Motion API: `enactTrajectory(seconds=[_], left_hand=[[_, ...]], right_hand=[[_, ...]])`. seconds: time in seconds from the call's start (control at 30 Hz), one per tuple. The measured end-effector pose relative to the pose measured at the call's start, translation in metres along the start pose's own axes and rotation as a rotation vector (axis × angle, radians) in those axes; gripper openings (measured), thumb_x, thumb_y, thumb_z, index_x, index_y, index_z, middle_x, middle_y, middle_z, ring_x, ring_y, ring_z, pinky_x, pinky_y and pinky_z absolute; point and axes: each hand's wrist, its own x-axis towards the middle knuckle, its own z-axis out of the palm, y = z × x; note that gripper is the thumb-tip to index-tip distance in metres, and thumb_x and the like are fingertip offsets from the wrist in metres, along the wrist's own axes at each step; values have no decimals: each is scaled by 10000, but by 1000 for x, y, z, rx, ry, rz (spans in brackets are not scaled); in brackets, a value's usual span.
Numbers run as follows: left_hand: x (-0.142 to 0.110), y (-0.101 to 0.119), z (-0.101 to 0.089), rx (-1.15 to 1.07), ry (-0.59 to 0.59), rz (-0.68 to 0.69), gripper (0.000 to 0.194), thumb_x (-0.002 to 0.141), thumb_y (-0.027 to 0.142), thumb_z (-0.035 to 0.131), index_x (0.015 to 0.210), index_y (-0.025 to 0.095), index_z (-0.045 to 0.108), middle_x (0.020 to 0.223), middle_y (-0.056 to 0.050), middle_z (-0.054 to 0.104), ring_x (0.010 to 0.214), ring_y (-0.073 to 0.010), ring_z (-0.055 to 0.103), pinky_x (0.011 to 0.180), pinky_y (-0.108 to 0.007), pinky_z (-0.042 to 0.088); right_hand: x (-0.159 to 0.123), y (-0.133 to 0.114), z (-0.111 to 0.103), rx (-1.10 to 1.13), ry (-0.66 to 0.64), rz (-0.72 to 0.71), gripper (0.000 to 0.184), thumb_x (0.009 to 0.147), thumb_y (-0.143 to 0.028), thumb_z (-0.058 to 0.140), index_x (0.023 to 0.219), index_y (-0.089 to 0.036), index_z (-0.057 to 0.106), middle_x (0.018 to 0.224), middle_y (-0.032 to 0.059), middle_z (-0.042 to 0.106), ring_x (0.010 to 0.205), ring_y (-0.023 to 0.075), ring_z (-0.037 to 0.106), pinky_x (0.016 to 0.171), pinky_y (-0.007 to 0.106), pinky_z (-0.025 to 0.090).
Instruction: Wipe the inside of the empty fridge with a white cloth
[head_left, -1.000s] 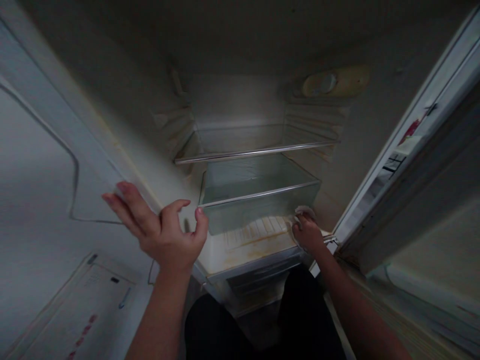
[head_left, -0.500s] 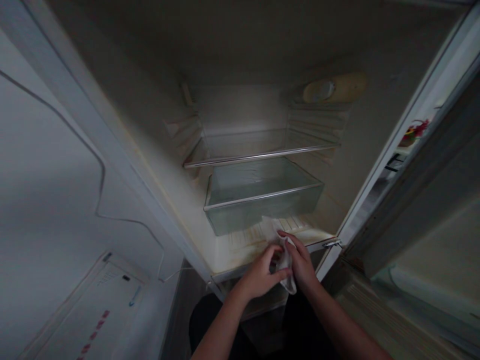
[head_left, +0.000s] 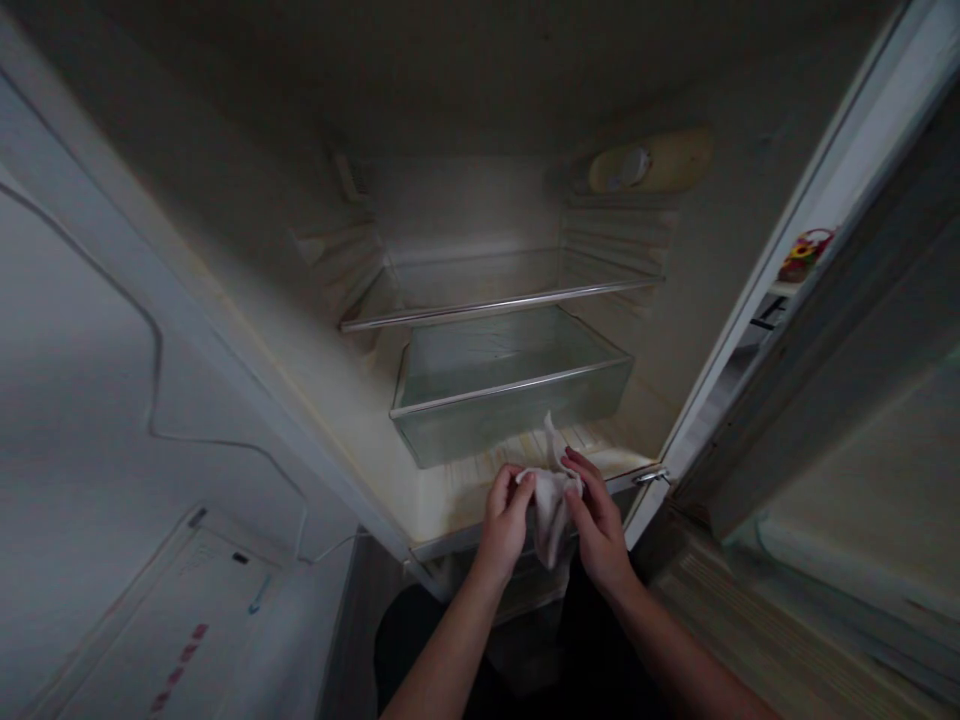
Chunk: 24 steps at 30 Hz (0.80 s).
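Both my hands hold a small white cloth [head_left: 549, 505] in front of an open, unlit fridge. My left hand [head_left: 504, 525] pinches the cloth's left side and my right hand [head_left: 596, 525] grips its right side. The cloth hangs crumpled between them, just in front of the stained bottom ledge [head_left: 457, 500] of the fridge. Behind the ledge sits a clear drawer [head_left: 510, 400] under a glass shelf [head_left: 495, 300].
The fridge door [head_left: 97, 420] stands open on the left, with a label low on it. A yellowed lamp housing [head_left: 649, 165] sits on the right inner wall. The right side panel [head_left: 787, 300] runs beside a wooden floor [head_left: 750, 620]. My dark-clothed legs show below.
My left hand left the door edge and came to the cloth. My right hand drew the cloth back from the ledge's right corner, and both hands now hold it up together.
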Motion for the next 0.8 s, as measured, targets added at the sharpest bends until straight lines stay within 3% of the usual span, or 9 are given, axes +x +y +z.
enactTrajectory(seconds=[0.1, 0.17, 0.23, 0.37, 0.43, 0.53, 0.63, 0.73, 0.8], left_hand=[[-8, 17, -4, 167, 106, 152, 307, 961, 512, 491, 845, 228, 504, 754, 21, 533, 742, -150, 541, 701, -248, 420], [-15, 26, -4, 312, 24, 225, 247, 981, 451, 471, 886, 232, 534, 752, 11, 560, 722, -158, 553, 684, -261, 413], [-21, 31, -2, 428, -111, 288, 153, 967, 369, 492, 929, 242, 569, 771, -3, 608, 726, -174, 583, 692, -281, 420], [-25, 30, 1, 548, -264, 365, 83, 915, 265, 530, 948, 263, 606, 857, -19, 680, 799, -195, 643, 751, -297, 443], [-21, 27, -3, 544, -213, 331, 100, 940, 284, 509, 969, 257, 601, 869, -16, 685, 798, -185, 651, 739, -285, 445], [-15, 27, -15, 531, -125, 290, 130, 968, 325, 496, 986, 244, 596, 850, -5, 674, 768, -163, 637, 709, -266, 433], [-7, 29, -23, 440, -166, 275, 139, 963, 348, 514, 955, 234, 593, 781, 16, 632, 713, -143, 599, 670, -249, 420], [-4, 35, -26, 289, -127, 248, 185, 956, 392, 524, 894, 225, 575, 727, 24, 579, 674, -136, 556, 617, -235, 410], [-7, 44, -26, 257, -82, 251, 198, 959, 405, 522, 882, 228, 568, 712, 27, 561, 662, -134, 544, 601, -232, 408]], right_hand=[[-7, 4, 1, -72, 111, 0, 264, 929, -386, 596, 1129, -225, 660, 1194, 89, 647, 1147, 223, 598, 1034, 397, 473], [-13, 8, 6, -34, -53, 126, 214, 920, -402, 586, 936, -211, 682, 888, 48, 677, 850, 196, 635, 848, 341, 533], [-17, 15, 12, 42, -266, 236, 253, 898, -424, 588, 828, -204, 692, 761, 28, 670, 733, 193, 620, 764, 328, 533], [-23, 25, 19, 78, -300, 341, 274, 875, -429, 591, 790, -187, 689, 743, 34, 683, 728, 213, 639, 693, 316, 519], [-24, 23, 14, -10, -195, 292, 234, 902, -395, 569, 854, -191, 674, 765, 34, 671, 717, 205, 632, 664, 308, 512], [-23, 8, 2, -216, -41, -37, 137, 906, -297, 573, 973, -218, 663, 1010, 77, 673, 966, 236, 646, 864, 374, 525], [-18, -10, -6, -348, -337, -204, 162, 906, -234, 566, 1019, -238, 681, 1163, 88, 665, 1145, 250, 609, 1012, 405, 467], [-14, -20, -8, -366, -707, 2, 202, 962, -246, 494, 965, -231, 695, 882, 31, 712, 826, 186, 674, 784, 299, 517], [-15, -20, -7, -319, -775, 114, 251, 986, -276, 464, 957, -224, 708, 796, 12, 705, 719, 164, 661, 697, 264, 506]])
